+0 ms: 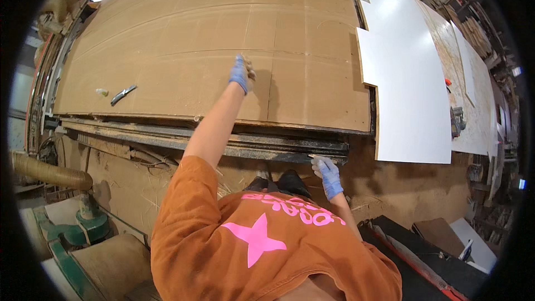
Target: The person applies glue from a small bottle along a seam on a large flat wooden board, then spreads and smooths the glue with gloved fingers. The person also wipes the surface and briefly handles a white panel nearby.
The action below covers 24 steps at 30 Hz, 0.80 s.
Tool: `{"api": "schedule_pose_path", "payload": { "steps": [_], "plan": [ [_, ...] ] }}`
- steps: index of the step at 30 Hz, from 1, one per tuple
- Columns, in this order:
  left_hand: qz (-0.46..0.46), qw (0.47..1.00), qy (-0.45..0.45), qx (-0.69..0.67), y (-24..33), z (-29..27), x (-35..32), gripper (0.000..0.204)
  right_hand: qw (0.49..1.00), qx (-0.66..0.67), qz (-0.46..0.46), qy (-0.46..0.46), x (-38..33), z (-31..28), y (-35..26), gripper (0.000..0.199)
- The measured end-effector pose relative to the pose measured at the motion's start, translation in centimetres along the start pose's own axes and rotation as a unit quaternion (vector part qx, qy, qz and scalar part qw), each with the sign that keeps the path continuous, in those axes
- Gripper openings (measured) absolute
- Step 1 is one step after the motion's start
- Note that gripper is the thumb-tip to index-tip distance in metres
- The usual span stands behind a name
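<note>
My left hand [241, 72], in a blue glove with a tan palm, reaches out over a large brown sheet [189, 72]. Its fingers are stretched out, no object shows in it, and its shadow falls on the sheet to the right. My right hand [329, 177], gloved alike, is low beside the black-edged rail [267, 147] at the sheet's near side. Its fingers are closed, and a small pale tip sticks out from them, too small to name. A grey utility knife [123, 95] lies on the sheet at the left, beside a small yellowish-clear item [102, 92].
White panels [409, 78] overlap at the right, one with a notched left edge. A dark power tool [457, 121] rests near them. At lower left stand a green-banded machine [83, 228] and a ribbed hose [50, 171]. A black surface [429, 251] with a red strip is at lower right.
</note>
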<state>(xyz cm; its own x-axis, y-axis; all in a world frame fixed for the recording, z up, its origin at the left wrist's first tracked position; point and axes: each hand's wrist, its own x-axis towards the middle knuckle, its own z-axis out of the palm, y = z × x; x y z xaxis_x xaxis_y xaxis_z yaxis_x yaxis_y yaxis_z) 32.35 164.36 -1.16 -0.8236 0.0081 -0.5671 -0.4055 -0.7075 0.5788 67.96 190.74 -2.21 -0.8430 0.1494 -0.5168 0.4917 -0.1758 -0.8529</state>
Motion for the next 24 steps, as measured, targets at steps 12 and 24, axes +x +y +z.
{"api": "schedule_pose_path", "payload": {
  "steps": [12, 24],
  "plan": [
    [0.236, 0.962, 0.014, 0.139, 8.9, -1.3, 13.8, 0.04, 0.999, 0.014, -0.035, -0.011, 4.5, 3.0, -6.8, 0.036],
    [0.397, 0.774, 0.01, 0.493, 20.0, -13.1, 4.9, 0.027, 0.939, -0.187, -0.259, 0.124, 17.9, 15.3, -11.3, 0.031]
  ]
}}
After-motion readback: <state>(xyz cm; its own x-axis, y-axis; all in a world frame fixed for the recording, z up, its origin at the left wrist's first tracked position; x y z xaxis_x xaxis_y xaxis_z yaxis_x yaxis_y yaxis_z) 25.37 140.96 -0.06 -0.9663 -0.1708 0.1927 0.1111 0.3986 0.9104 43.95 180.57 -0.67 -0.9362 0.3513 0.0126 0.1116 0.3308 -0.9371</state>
